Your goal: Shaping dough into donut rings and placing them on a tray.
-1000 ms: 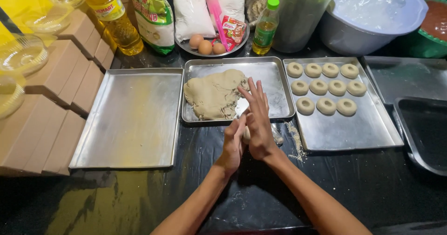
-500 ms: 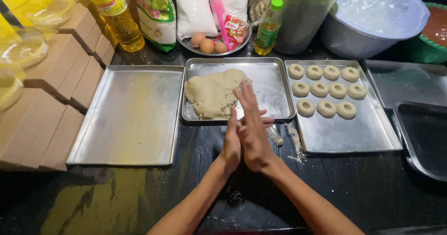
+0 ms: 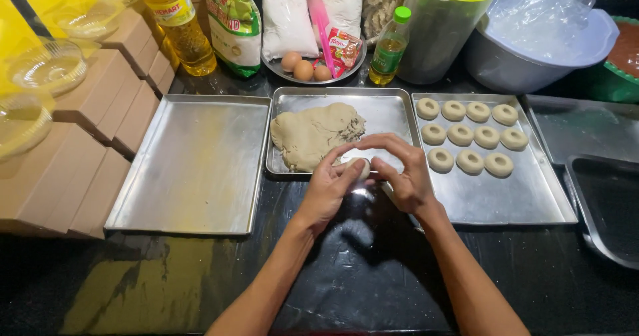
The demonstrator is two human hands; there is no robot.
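Head view, looking down on a dark table [image 3: 346, 276]. Left hand [image 3: 327, 188] and right hand [image 3: 405, 176] meeting over the near edge of the middle tray [image 3: 393, 113], fingers curled narrowly around a small dough piece [image 3: 359, 167], pinched between both sets of fingertips. Large dough mass [image 3: 313, 135] lying in that same tray, just beyond the hands. Ring-shaped dough pieces [image 3: 470, 136] set in rows on the right tray [image 3: 512, 199]. Bare left tray [image 3: 196, 166] beside cardboard boxes [image 3: 86, 143]. Oil bottle [image 3: 176, 19], eggs [image 3: 304, 66] and lidded plastic jug [image 3: 446, 26] along the far side.
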